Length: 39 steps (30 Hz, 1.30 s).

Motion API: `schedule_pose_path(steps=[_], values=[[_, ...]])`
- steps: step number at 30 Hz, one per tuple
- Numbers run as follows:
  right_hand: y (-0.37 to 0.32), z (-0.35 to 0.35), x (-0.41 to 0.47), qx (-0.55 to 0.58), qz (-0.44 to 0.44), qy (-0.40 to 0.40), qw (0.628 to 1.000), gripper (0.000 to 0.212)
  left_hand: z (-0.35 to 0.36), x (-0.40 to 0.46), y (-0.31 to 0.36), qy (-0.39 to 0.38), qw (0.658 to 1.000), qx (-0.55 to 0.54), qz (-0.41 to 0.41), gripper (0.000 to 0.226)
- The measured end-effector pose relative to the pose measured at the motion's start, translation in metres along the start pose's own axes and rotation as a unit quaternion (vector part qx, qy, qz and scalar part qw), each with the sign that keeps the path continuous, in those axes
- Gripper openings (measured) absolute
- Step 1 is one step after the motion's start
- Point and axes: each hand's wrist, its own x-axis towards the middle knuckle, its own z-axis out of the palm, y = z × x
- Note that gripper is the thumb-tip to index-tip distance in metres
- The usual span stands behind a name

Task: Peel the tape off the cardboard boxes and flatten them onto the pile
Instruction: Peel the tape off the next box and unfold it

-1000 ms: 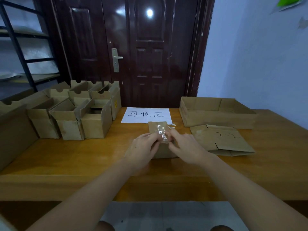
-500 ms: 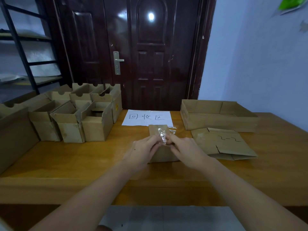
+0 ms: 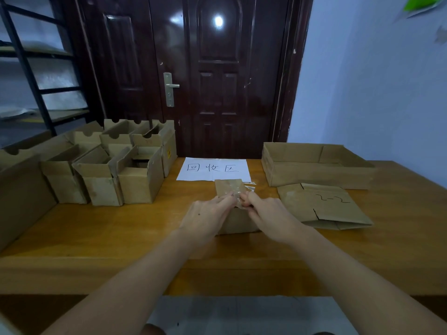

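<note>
A small brown cardboard box point(image 3: 238, 222) lies on the wooden table point(image 3: 121, 228) in front of me, its far flap point(image 3: 226, 186) raised. Clear tape point(image 3: 238, 199) is bunched on its top. My left hand point(image 3: 205, 217) rests on the box's left side with its fingertips at the tape. My right hand point(image 3: 271, 215) comes in from the right, and its fingertips pinch the crumpled tape. The near part of the box is hidden under both hands. To the right lies a flattened box point(image 3: 321, 205) marked with handwritten digits.
Several open small boxes point(image 3: 108, 165) stand at the left. A white sheet with handwriting point(image 3: 214, 169) lies at the back centre. A wide shallow cardboard tray point(image 3: 314, 165) sits at the back right. A dark door point(image 3: 193, 76) and a metal shelf point(image 3: 36, 68) stand behind.
Both hands stayed on the box, working the tape. The tape is more bunched between the fingertips. The view shifted slightly.
</note>
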Motion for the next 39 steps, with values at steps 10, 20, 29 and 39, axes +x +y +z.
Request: schedule_pose_path(steps=[10,20,29,39], values=[[-0.002,-0.003,0.001,-0.015,0.010,-0.004,1.000,0.017,-0.003,0.002,0.005,-0.002,0.999,0.015,-0.030,0.016],[-0.006,-0.003,0.001,-0.006,0.013,0.006,1.000,0.017,-0.002,0.001,0.005,-0.015,0.998,-0.001,-0.061,0.031],[-0.005,-0.002,-0.005,-0.008,-0.017,0.035,0.999,0.014,-0.003,-0.007,0.005,0.004,0.995,-0.074,-0.069,0.029],[-0.017,0.011,-0.012,-0.111,-0.062,0.092,0.988,0.027,-0.007,-0.022,0.017,-0.013,0.992,-0.106,-0.065,0.017]])
